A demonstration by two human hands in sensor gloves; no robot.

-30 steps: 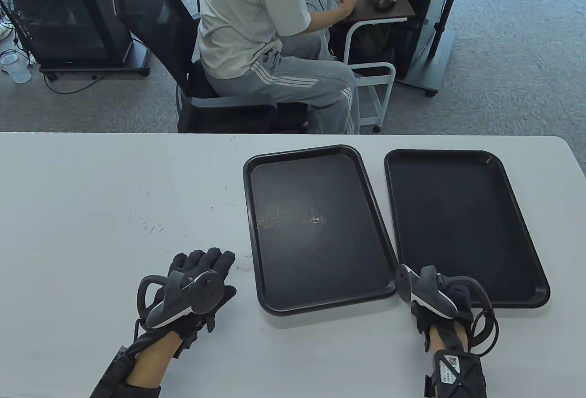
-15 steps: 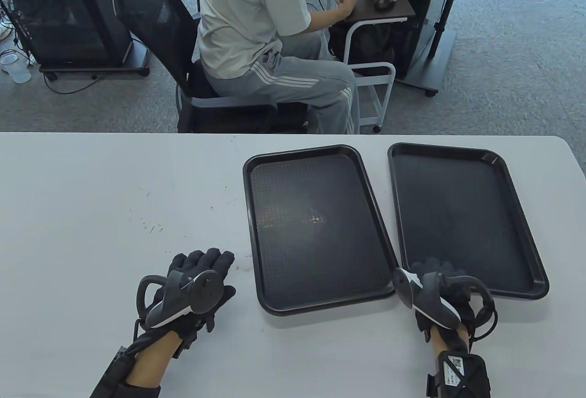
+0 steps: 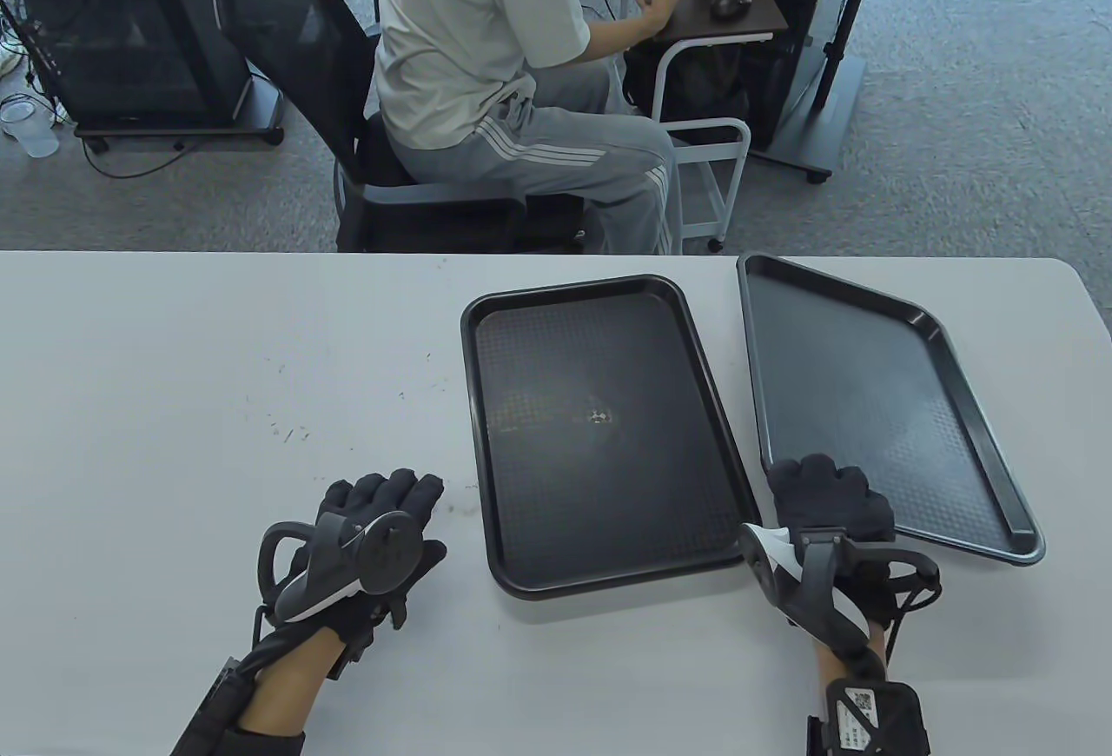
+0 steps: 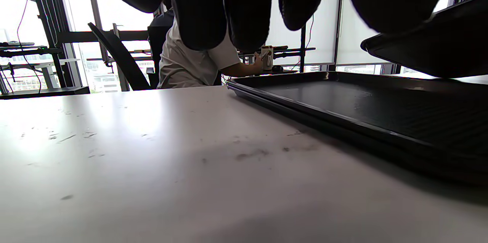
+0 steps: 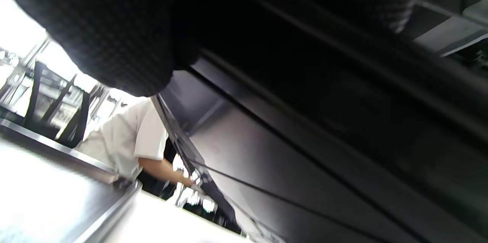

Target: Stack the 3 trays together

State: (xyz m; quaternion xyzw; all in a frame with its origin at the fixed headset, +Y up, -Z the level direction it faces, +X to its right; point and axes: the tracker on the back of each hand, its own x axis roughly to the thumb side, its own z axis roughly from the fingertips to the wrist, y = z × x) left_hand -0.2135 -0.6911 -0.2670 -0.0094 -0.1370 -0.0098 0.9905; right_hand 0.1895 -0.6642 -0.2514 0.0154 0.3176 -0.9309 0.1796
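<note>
A black tray (image 3: pixel 599 356) lies flat on the white table (image 3: pixel 217 356), middle right. In the left wrist view (image 4: pixel 362 102) its edge shows two rims, one on the other. A second black tray (image 3: pixel 877 374) is to its right, lifted and tilted, left side raised. My right hand (image 3: pixel 825 495) grips that tray's near left corner; in the right wrist view the glove (image 5: pixel 95 26) and the tray (image 5: pixel 305 159) fill the frame. My left hand (image 3: pixel 382 513) rests flat on the table left of the flat tray, holding nothing. The raised tray shows in the left wrist view (image 4: pixel 431 45).
A seated person (image 3: pixel 486 61) in a white shirt and an office chair (image 3: pixel 287 35) are just beyond the table's far edge. A small side table (image 3: pixel 704 0) and a black cabinet (image 3: pixel 130 26) stand further back. Small specks (image 3: pixel 287 430) lie on the table's left half.
My right hand has taken hold of the right tray's near left corner and lifted it, so the tray now tilts up off the table. The left hand has not moved.
</note>
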